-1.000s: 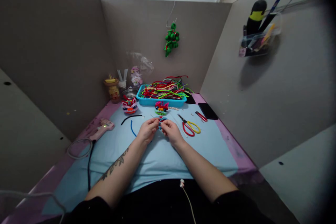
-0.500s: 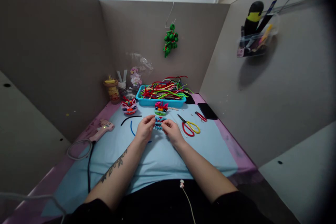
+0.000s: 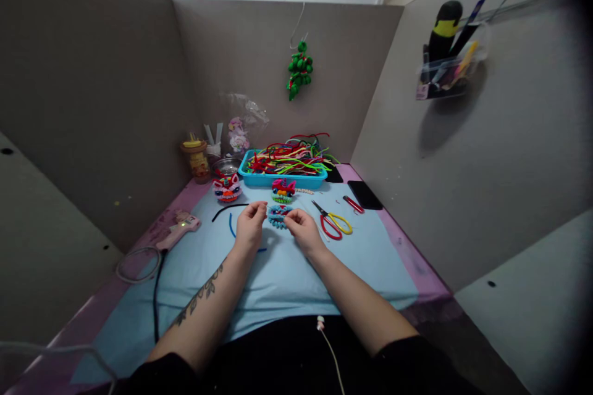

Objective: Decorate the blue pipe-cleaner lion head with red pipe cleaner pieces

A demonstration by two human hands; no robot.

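A light blue figure of coiled pipe cleaner [image 3: 277,217], with bits of red on top, is gripped at its right side by my right hand [image 3: 303,231]. My left hand [image 3: 251,225] is pinched closed just left of the figure, apart from it; whatever its fingertips hold is too small to make out. Beyond the figure stands a red and green pipe-cleaner animal head [image 3: 283,191]. A pink and red head [image 3: 227,188] of the same sort sits farther left. Beside my left hand lie a black pipe cleaner [image 3: 227,208] and a blue pipe cleaner [image 3: 231,222].
Scissors [image 3: 332,222] and a red cutter [image 3: 353,204] lie to the right, near a black phone [image 3: 365,195]. A blue tray [image 3: 285,181] of pipe cleaners stands behind. At left rests a pink glue gun [image 3: 178,231] with its cord. Grey partitions [image 3: 287,24] surround the table.
My left hand has drawn back to the left, away from the blue figure, uncovering more of it. My right hand keeps its grip in nearly the same place.
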